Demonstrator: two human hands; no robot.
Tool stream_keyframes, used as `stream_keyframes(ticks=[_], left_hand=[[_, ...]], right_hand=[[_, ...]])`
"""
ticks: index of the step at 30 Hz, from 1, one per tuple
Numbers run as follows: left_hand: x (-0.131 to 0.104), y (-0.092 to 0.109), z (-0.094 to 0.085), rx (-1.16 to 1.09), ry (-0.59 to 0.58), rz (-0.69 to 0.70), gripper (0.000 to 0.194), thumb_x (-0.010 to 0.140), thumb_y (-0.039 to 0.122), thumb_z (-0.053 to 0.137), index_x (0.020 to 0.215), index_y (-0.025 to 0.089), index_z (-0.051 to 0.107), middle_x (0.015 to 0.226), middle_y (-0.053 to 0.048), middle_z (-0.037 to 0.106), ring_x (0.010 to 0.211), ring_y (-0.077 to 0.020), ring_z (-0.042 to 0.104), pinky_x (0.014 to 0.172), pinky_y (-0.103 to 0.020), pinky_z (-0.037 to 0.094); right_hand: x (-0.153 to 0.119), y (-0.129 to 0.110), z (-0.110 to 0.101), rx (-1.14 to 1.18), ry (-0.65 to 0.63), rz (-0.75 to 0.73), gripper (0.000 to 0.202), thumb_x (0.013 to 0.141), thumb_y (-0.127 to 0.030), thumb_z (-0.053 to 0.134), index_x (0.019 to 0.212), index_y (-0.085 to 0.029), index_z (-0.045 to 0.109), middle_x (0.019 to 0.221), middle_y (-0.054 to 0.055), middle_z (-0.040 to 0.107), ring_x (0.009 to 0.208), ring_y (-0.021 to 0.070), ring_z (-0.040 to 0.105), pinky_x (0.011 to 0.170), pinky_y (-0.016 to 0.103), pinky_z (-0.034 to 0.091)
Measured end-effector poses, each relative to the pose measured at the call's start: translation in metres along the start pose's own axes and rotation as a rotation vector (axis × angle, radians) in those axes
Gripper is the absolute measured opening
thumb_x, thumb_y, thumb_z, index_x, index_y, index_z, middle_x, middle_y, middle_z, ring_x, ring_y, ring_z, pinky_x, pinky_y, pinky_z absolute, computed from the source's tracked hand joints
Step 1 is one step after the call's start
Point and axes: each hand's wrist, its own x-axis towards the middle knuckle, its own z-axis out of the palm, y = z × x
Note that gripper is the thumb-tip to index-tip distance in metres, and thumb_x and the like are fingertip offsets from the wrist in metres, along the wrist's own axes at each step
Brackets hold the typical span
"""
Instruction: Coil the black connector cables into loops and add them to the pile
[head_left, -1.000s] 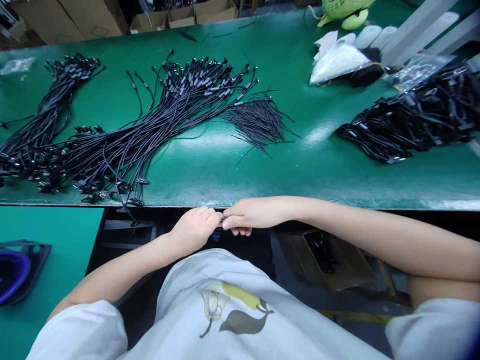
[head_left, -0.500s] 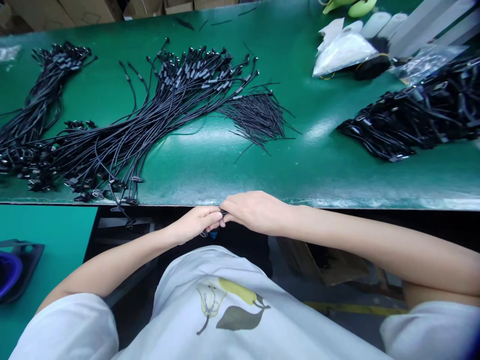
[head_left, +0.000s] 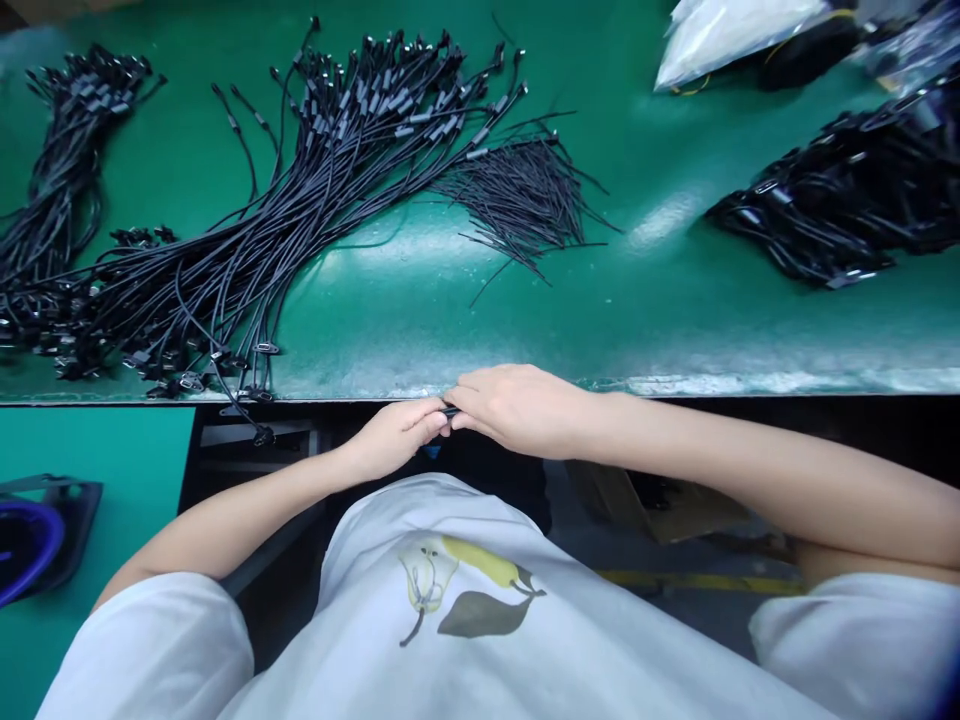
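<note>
At the bench's front edge my left hand (head_left: 397, 436) and my right hand (head_left: 517, 408) meet, fingers closed. Between their fingertips a short dark stretch of a black cable (head_left: 450, 411) shows; the rest is hidden by the hands. Beyond them, to the left, lies a large spread of loose black cables (head_left: 300, 190) with grey sleeves and metal plugs, some ends hanging over the edge. Beside its right side is a heap of thin black ties (head_left: 529, 190).
Folded black cables (head_left: 840, 190) are piled at the right, below a white plastic bag (head_left: 735, 35). Another cable bundle (head_left: 71, 150) lies far left. A purple-rimmed round object (head_left: 34, 550) sits on the lower green surface (head_left: 135, 470). Under the bench is a cardboard box (head_left: 697, 515).
The camera view has shifted, so the bench items sit higher in the picture. Both hands stay together at the edge; the metal connector seen below my left hand is now hidden.
</note>
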Motion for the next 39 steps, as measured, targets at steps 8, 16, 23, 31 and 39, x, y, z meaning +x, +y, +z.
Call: stream_keyframes(ticks=[8,16,23,31,39], left_hand=[[0.007,0.01,-0.007,0.74,0.19,0.315,0.037,0.101,0.031,0.027,0.088,0.016,0.058,0.079,-0.006,0.06,0.074,-0.0203,0.052,0.07,-0.033,0.041],[0.02,0.013,-0.023,0.217,0.11,0.078,0.033,0.098,0.038,0.035,0.086,0.019,0.06,0.083,-0.003,0.062,0.078,-0.0184,0.054,0.074,-0.03,0.039],[0.033,-0.005,-0.026,-0.205,0.376,0.005,0.039,0.092,0.051,0.043,0.079,0.018,0.06,0.063,0.002,0.04,0.062,-0.0149,0.039,0.062,-0.026,0.031],[0.039,-0.016,-0.022,-0.443,0.414,0.044,0.04,0.091,0.053,0.049,0.079,0.017,0.059,0.062,0.002,0.04,0.062,-0.0137,0.036,0.063,-0.027,0.029],[0.037,-0.006,-0.022,-0.627,0.453,0.068,0.041,0.084,0.056,0.058,0.078,0.015,0.058,0.061,0.003,0.04,0.06,-0.0117,0.035,0.06,-0.026,0.028]], right_hand=[[-0.006,-0.003,0.002,0.074,0.058,0.14,0.025,0.1,-0.028,0.038,0.098,-0.014,0.059,0.092,0.009,0.067,0.082,0.0195,0.061,0.065,0.028,0.037],[-0.002,0.027,-0.019,0.171,0.126,-0.002,0.032,0.1,-0.035,0.04,0.102,-0.015,0.064,0.096,0.008,0.068,0.086,0.017,0.062,0.072,0.027,0.044],[0.02,0.185,-0.071,-0.096,0.75,0.687,0.028,0.096,-0.027,0.044,0.11,-0.013,0.064,0.118,0.015,0.058,0.107,0.0237,0.053,0.092,0.035,0.04],[0.038,0.211,-0.054,-0.244,0.784,0.775,0.028,0.097,-0.028,0.041,0.109,-0.012,0.06,0.115,0.018,0.055,0.102,0.0263,0.049,0.086,0.037,0.038],[0.021,0.197,-0.064,-0.29,0.898,0.812,0.032,0.097,-0.023,0.032,0.099,-0.013,0.062,0.11,0.016,0.057,0.099,0.0252,0.052,0.086,0.036,0.039]])
